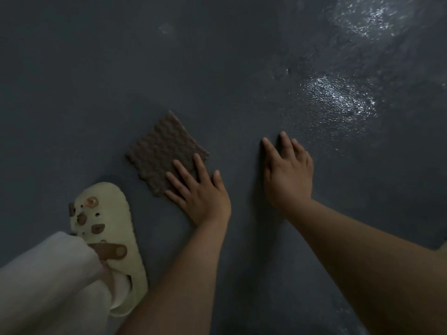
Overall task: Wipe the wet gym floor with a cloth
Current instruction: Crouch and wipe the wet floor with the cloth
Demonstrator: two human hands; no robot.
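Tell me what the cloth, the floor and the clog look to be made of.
Cloth: brown woven or knitted fabric, matte, judging by its bumpy waffle-like surface; the exact fibre is unclear.
Floor: dark grey, probably rubber or a coated surface; fine pebbled grain shows where the wet patch glints.
Clog: cream moulded foam or rubber, matte, with vent holes and a brown strap.

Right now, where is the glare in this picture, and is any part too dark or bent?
Head view: glare on two wet patches of the floor, upper right; the rest is dim; the wide lens bends the edges; the cloth stays readable.
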